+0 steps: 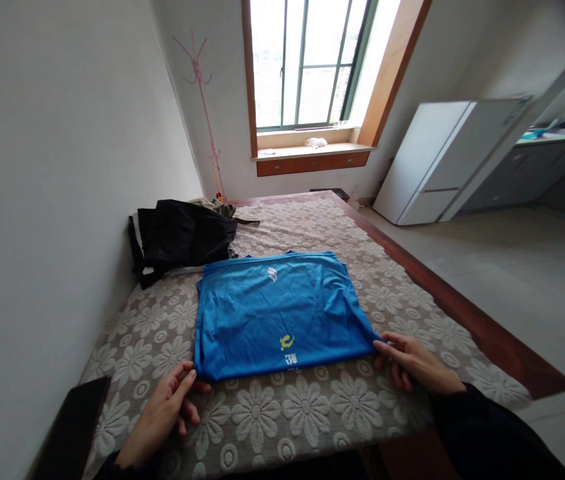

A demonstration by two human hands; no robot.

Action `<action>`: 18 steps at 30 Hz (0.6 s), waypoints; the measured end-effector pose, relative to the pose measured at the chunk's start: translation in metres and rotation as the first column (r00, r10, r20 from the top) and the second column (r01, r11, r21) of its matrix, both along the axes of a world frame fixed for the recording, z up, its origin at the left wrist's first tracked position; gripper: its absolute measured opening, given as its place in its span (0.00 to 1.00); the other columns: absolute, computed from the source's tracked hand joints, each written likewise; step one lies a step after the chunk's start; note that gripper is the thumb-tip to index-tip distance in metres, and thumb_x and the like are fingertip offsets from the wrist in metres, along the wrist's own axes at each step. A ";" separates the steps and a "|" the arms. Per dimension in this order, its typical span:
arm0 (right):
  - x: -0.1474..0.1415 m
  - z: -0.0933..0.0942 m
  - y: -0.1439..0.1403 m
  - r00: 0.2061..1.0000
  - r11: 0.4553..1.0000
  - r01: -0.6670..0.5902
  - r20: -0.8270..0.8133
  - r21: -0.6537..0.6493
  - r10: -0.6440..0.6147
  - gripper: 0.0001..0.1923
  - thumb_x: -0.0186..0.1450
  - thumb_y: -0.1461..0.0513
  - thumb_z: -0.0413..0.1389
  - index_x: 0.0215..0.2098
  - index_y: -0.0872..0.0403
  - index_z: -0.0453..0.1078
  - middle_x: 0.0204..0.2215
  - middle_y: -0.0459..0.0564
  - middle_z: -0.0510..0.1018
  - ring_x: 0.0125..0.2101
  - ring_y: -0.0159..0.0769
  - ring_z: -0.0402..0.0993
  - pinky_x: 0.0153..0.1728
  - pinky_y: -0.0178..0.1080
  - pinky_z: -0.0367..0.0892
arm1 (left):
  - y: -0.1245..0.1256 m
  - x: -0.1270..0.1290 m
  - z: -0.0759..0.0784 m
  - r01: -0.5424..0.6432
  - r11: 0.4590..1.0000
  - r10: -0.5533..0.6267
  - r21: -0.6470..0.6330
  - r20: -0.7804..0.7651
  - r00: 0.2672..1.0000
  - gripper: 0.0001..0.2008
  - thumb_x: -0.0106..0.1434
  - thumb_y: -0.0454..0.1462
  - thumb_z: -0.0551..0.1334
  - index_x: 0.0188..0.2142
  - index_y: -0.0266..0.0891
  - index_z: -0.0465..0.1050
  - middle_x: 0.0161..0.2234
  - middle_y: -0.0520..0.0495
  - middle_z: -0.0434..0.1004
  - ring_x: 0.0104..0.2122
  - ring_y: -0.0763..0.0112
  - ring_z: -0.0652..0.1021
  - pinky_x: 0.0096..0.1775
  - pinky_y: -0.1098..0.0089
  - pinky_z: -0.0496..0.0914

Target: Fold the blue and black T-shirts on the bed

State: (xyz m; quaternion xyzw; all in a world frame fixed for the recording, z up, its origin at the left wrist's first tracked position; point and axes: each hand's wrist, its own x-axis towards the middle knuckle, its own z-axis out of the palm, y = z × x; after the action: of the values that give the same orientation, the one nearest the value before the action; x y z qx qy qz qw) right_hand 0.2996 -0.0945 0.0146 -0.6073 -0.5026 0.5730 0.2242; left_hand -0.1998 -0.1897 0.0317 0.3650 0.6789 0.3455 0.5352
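A blue shirt lies folded into a rough rectangle on the flower-patterned cover, with a small white logo near its far edge and a yellow mark and white characters near its close edge. My left hand pinches the near left corner between thumb and fingers. At the near right corner, my right hand grips the fabric the same way, drawing it out to a point. The shirt's near edge runs between both hands, and some creases cross its middle.
Dark folded clothes are heaped at the left by the wall. The bed cover ends at a reddish wooden edge on the right. Beyond stand a pink coat rack, a window and a white refrigerator.
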 end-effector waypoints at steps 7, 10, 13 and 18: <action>0.003 -0.001 0.001 0.999 0.999 -0.036 0.033 -0.011 0.037 0.33 0.56 0.37 0.61 0.45 0.52 0.64 0.24 0.47 0.81 0.13 0.31 0.72 0.11 0.31 0.64 | -0.004 0.001 0.008 0.076 0.997 -0.075 -0.034 0.033 0.997 0.43 0.51 0.66 0.66 0.55 0.41 0.64 0.29 0.46 0.81 0.14 0.69 0.75 0.13 0.76 0.61; 0.004 0.000 0.001 0.997 0.999 -0.034 0.074 0.009 0.033 0.31 0.57 0.37 0.60 0.40 0.52 0.65 0.24 0.46 0.80 0.13 0.30 0.71 0.11 0.31 0.64 | -0.002 0.004 0.008 0.086 0.994 -0.091 -0.063 -0.081 0.993 0.42 0.51 0.67 0.64 0.52 0.39 0.65 0.25 0.47 0.79 0.14 0.69 0.74 0.13 0.76 0.58; 0.005 0.002 0.000 0.994 0.999 -0.017 0.107 0.036 0.013 0.29 0.58 0.37 0.59 0.36 0.52 0.66 0.22 0.45 0.78 0.13 0.29 0.71 0.12 0.31 0.63 | 0.000 0.005 0.008 0.085 0.993 -0.099 -0.076 -0.208 0.973 0.39 0.53 0.68 0.61 0.48 0.38 0.67 0.24 0.46 0.79 0.14 0.68 0.74 0.13 0.76 0.57; 0.008 0.002 -0.002 0.993 0.998 0.008 0.114 0.064 -0.015 0.27 0.57 0.37 0.60 0.32 0.51 0.66 0.21 0.44 0.76 0.15 0.30 0.72 0.13 0.31 0.63 | 0.001 -0.001 0.008 0.067 0.996 -0.080 -0.058 -0.260 0.962 0.37 0.51 0.70 0.57 0.37 0.39 0.69 0.23 0.45 0.79 0.14 0.68 0.73 0.14 0.75 0.57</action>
State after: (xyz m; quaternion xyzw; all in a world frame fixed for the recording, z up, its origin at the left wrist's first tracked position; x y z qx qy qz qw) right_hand 0.3076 -0.0965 0.0166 -0.6344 -0.5292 0.5197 0.2177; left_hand -0.2005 -0.1889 0.0392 0.4195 0.7379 0.2574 0.4619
